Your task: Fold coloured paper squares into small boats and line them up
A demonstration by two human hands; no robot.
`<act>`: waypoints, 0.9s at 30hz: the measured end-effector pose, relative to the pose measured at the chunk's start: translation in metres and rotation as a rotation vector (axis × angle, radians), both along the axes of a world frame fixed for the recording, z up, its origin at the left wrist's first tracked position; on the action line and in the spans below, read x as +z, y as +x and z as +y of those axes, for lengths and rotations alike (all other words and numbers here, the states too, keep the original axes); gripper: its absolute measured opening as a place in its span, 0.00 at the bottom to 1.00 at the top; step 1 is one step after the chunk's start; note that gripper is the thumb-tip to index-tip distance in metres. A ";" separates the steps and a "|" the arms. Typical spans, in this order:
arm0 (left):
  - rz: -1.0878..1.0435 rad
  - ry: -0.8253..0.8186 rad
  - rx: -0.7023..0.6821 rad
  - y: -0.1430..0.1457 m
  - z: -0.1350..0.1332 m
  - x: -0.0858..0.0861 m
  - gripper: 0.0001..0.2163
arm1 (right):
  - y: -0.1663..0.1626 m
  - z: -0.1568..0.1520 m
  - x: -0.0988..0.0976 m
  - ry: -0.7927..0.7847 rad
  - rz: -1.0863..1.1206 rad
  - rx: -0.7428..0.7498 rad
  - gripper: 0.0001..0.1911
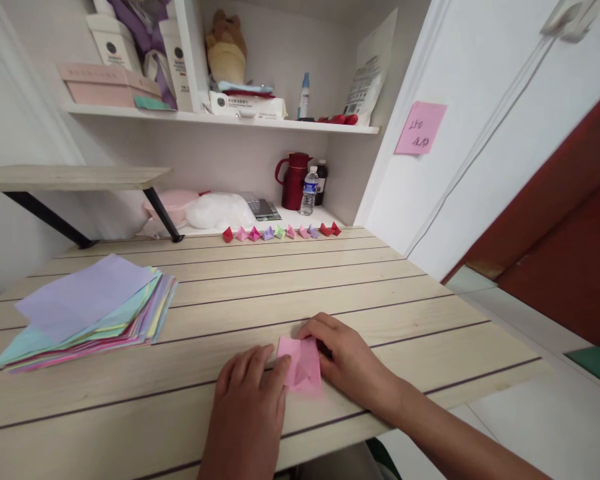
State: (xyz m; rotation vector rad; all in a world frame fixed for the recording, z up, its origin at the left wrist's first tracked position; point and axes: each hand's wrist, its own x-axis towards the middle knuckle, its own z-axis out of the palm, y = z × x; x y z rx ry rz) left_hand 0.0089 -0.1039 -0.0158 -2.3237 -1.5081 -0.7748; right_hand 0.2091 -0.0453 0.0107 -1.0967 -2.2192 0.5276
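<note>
A small square of pink origami paper [300, 368] with creases lies on the wooden table in front of me, its lower edge slightly blurred. My left hand [250, 393] is at its left side, the thumb pressing the paper's edge and the index finger bent close by. From the right, my right hand [353, 360] grips the opposite edge with curled fingers; its fingertips are partly hidden behind the paper and the hand. To the left sits a stack of coloured paper sheets [150, 313], a lilac sheet [87, 297] lying askew on top.
Along the table's [405, 307] back edge stands a row of small folded paper pieces [280, 232] in several colours. Behind them are a red jug [296, 180] and a water bottle [309, 191]. A raised wooden shelf [75, 177] on black legs occupies the back left.
</note>
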 end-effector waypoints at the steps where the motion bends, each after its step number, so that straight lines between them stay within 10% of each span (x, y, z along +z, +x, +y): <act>1: 0.006 0.017 -0.002 -0.001 0.000 -0.001 0.16 | 0.004 -0.001 0.000 0.009 0.007 0.017 0.20; 11: 0.121 0.102 -0.022 -0.004 0.000 -0.004 0.18 | 0.031 -0.023 0.006 0.266 -0.349 0.122 0.27; 27: 0.265 0.218 -0.234 -0.016 -0.045 -0.012 0.18 | 0.031 -0.083 0.002 0.021 -0.238 0.213 0.33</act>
